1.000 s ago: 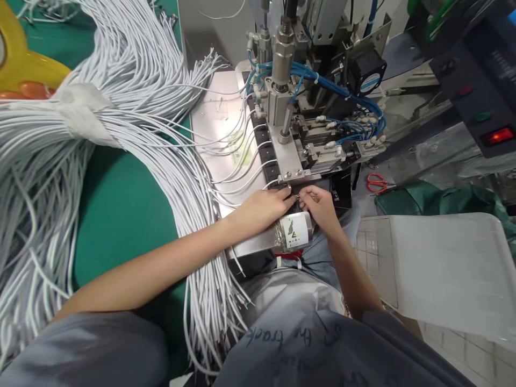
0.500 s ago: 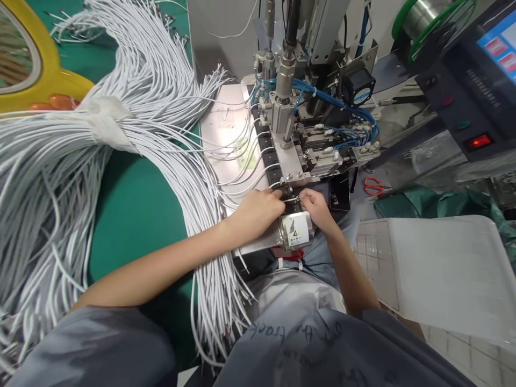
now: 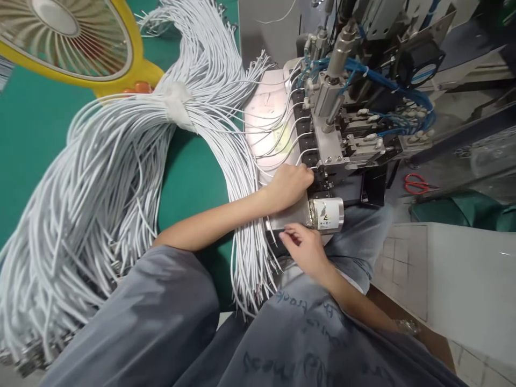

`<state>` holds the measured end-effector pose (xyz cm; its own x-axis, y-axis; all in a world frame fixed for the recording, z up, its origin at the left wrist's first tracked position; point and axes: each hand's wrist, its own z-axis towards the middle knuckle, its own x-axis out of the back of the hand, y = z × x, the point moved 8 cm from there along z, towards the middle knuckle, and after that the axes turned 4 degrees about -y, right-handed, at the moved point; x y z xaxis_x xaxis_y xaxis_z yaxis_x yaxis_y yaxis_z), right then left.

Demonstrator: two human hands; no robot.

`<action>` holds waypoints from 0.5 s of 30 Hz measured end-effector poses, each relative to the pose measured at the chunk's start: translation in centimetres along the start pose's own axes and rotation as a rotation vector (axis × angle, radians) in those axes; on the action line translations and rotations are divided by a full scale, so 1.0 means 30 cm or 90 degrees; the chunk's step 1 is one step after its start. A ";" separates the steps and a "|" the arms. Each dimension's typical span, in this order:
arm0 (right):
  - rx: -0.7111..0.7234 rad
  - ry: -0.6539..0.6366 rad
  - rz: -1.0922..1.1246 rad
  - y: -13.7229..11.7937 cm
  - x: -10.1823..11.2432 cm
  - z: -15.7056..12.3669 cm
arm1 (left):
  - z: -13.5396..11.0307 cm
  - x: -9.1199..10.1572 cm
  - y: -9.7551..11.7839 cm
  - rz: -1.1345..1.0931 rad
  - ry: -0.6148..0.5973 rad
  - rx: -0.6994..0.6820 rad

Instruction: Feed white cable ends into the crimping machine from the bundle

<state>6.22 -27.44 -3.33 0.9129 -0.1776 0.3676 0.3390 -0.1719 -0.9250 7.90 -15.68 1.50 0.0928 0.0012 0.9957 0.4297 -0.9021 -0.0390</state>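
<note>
Hundreds of thin white wires (image 3: 121, 177), round and smooth-skinned, fan across the flat green mat (image 3: 189, 183), cinched by a crumpled white tape wrap (image 3: 177, 105). Nearest us, our right hand (image 3: 304, 247) curls loosely over the loose wire tips at the mat's edge; we cannot tell whether it grips one. Beyond, our left hand (image 3: 288, 185) has its fingers bunched, tips pinching a wire end (image 3: 311, 169) at the black fixture of the bare-metal machine (image 3: 334, 145). Farthest off sits a yellow fan (image 3: 68, 32).
</note>
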 end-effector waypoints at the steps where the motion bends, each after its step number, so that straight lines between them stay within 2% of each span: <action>1: -0.016 -0.029 0.017 0.008 -0.046 0.001 | 0.000 -0.001 0.001 -0.004 0.003 -0.001; 4: -0.039 -0.058 0.054 0.022 -0.109 0.013 | -0.001 0.004 0.013 -0.006 0.009 -0.011; 7: -0.033 -0.058 0.037 0.016 -0.091 0.019 | -0.011 0.024 0.055 -0.031 0.002 -0.051; 11: 0.016 0.024 -0.131 -0.019 0.038 0.024 | -0.039 0.074 0.126 -0.120 0.021 -0.128; 13: 0.033 0.061 -0.201 -0.030 0.117 0.037 | -0.051 0.095 0.136 -0.154 0.042 -0.130; 15: 0.041 0.052 -0.208 -0.027 0.179 0.063 | -0.057 0.106 0.128 -0.171 0.058 -0.115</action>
<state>11.28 -26.40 -0.78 0.7335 -0.2001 0.6496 0.6265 -0.1718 -0.7603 8.30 -19.89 4.66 -0.0861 0.2185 0.9720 0.2608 -0.9367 0.2337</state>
